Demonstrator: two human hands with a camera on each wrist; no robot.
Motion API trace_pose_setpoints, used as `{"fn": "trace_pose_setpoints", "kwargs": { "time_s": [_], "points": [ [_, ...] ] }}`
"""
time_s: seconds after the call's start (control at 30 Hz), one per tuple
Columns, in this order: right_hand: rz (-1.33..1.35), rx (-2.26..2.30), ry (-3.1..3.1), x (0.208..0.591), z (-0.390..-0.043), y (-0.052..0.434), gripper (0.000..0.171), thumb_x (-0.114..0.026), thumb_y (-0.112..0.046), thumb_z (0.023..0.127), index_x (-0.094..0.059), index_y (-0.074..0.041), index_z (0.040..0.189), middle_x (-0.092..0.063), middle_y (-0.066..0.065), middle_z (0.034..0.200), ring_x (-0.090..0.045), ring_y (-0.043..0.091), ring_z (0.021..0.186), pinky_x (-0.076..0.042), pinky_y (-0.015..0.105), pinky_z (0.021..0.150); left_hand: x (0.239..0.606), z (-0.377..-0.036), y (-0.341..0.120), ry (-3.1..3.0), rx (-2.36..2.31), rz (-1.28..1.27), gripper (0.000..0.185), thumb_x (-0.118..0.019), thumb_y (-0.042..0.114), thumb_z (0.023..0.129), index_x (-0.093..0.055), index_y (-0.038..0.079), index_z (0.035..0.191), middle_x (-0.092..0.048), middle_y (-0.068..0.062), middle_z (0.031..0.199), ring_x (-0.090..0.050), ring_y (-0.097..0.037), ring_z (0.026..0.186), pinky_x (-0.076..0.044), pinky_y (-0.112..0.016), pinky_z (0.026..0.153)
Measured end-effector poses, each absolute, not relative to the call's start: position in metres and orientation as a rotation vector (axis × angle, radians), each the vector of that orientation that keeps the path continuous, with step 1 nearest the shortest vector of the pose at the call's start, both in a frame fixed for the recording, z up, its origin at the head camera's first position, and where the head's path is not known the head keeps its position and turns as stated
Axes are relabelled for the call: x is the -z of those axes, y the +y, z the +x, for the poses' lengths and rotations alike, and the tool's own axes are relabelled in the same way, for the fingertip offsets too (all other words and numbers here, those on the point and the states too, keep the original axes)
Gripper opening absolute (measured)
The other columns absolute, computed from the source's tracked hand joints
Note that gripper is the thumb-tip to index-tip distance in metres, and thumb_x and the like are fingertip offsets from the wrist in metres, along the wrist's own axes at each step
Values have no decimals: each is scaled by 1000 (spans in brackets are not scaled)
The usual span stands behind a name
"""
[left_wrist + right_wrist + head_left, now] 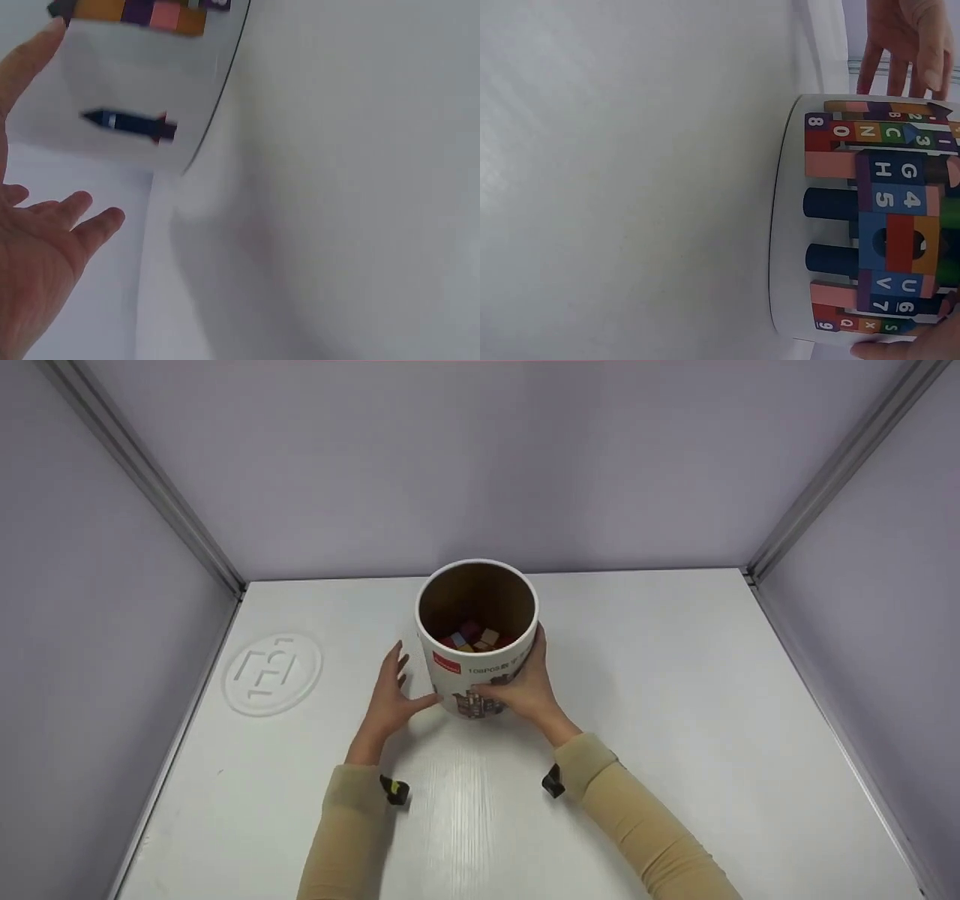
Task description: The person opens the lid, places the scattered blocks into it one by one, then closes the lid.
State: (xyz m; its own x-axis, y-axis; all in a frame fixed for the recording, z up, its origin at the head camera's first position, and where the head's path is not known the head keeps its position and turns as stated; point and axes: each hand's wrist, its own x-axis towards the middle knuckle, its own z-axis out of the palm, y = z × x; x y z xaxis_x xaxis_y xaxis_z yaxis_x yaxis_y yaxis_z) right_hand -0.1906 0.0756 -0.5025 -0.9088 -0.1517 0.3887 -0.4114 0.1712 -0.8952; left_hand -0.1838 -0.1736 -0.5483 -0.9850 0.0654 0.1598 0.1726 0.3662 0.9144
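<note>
A white cylindrical tub [454,684] printed with colourful block pictures stands upright with its open top toward the head camera. Several small wooden blocks [471,639] lie inside at the bottom. My right hand [531,690] grips the tub's right side, thumb across the front and fingers round behind, partly hidden. On the other side, my left hand [388,705] is spread wide, with its thumb tip right at the tub's wall and the other fingers apart from it. In the left wrist view, the tub's lower wall [135,90] shows a dark crayon-like print above those fingers.
The white table [675,697] is enclosed by pale panels at the back [637,472] and both sides. A raised round emblem [271,675] marks the table's left part. Small black devices [553,781] sit at both wrists, by the beige sleeves [645,825].
</note>
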Motion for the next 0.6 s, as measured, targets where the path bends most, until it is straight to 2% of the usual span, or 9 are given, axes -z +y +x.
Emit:
{"fn": "trace_pose_setpoints", "kwargs": {
  "time_s": [0.07, 0.3, 0.47, 0.6],
  "points": [
    [546, -1814, -2241, 502, -190, 76, 136, -96, -10, 58, 0, -4, 153, -26, 20, 149, -35, 25, 136, -26, 37, 116, 560, -186, -189, -2516, 1632, -130, 104, -87, 17, 76, -20, 0, 154, -25, -21, 156, -32, -37, 140, -34, -48, 112],
    [520, -1807, -2260, 501, -186, 77, 134, -96, -9, 59, 0, -4, 153, -26, 14, 149, -34, 27, 137, -26, 38, 117, 558, -174, -241, -2393, 1408, 226, 66, -76, 8, 85, -43, -8, 139, -51, -25, 128, -53, -39, 115, -48, -49, 95],
    [531, -1802, -2257, 500, -185, 78, 134, -95, -7, 59, 0, -4, 153, -26, 17, 149, -34, 28, 136, -26, 39, 117, 556, -165, -275, -2320, 1238, 543, 47, -71, 10, 87, -53, -8, 127, -55, -23, 109, -57, -36, 95, -48, -46, 81],
    [522, -1816, -2252, 502, -185, 79, 135, -95, -6, 59, 1, -6, 153, -27, 14, 149, -36, 27, 135, -27, 39, 116, 557, -157, -298, -2305, 1150, 836, 46, -64, 18, 91, -51, -6, 128, -52, -23, 110, -54, -37, 96, -44, -51, 79]
  ]
}}
